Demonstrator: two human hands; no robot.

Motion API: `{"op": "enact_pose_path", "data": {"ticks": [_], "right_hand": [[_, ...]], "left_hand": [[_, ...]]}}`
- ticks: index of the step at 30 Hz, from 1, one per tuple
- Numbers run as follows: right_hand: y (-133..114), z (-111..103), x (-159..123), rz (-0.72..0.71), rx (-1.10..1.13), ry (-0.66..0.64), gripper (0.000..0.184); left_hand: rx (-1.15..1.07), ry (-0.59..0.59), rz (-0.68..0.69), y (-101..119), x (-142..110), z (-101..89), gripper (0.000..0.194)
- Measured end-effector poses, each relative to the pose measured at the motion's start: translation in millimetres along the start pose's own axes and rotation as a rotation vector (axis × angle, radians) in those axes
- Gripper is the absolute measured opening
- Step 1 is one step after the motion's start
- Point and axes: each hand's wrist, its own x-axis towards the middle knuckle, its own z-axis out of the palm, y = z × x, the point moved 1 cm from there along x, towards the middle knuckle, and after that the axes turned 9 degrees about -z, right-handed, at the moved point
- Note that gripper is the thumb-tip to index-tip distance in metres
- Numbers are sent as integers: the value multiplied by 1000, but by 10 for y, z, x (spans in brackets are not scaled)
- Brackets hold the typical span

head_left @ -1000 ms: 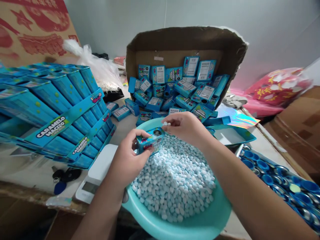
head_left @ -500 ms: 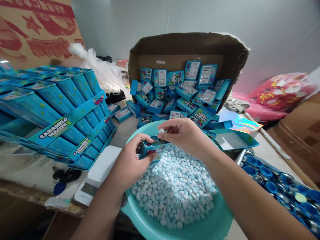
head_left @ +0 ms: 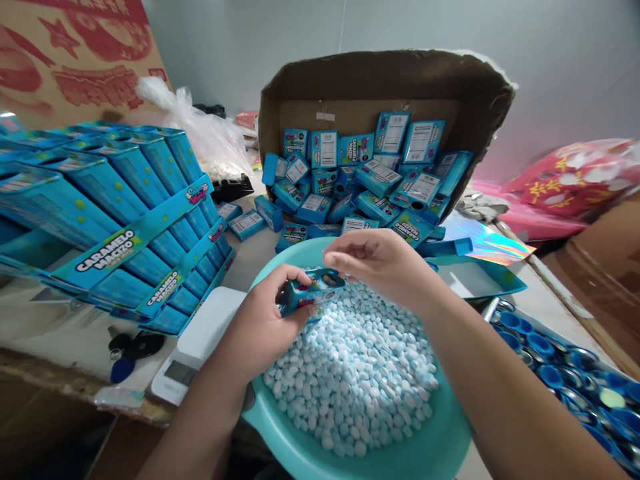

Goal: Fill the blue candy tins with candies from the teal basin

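My left hand grips a small blue candy box between thumb and fingers, tilted over the basin. A dark hole shows in the box's upturned end. Just right of that end is my right hand, fingers curled and thumb close to the index finger. Whatever lies inside its curled fingers is hidden. Below both hands, a turquoise basin is heaped with white and pale blue candies.
Behind the basin, a tipped cardboard box spills blue candy boxes. Stacked display trays stand at left beside a white scale and keys. Blue-rimmed metallic pieces fill a tray at right, near a red bag.
The white candy seen between my right thumb and finger is no longer visible. My right hand has shifted slightly right, exposing the box's hole. My left hand keeps its grip; the view moved a little.
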Motion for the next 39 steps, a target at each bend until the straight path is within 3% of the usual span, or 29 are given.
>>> {"op": "enact_pose_path", "data": {"ticks": [5,9,16,22,26,29,31,34,36,38,39], "right_hand": [[-10,16,12,-9,72,8,52],[-43,21,-10,-11,149,18,52],[-120,-17,-79,-82,33,-103,52],[-172,-20,-136,-128,51,-129,46],[-103,-35,-76,-156,-16,-53,47],[52,-61,2,-55,-230,48,44],[157,-26,14,116,-418,-65,38],[219,162,-71,269,-608,-542,45],[190,331,-151,217,-666,-774,74],[147,475,-197,138,-714,-841,92],[133,527,-203,131,-723,-846,89]], "left_hand": [[-54,-29,5,7,-6,-6,28],[-59,-25,8,19,-10,-27,29],[-50,-18,-14,42,-17,-33,28],[-85,-22,11,36,-29,-30,26],[-57,20,42,39,-26,-31,28],[-90,161,87,64,-24,-28,31],[-146,278,130,89,-30,-27,32],[-225,400,157,126,-46,-32,36],[-251,454,151,143,-57,-41,41],[-258,466,154,147,-61,-47,44],[-266,453,160,144,-59,-48,45]]}}
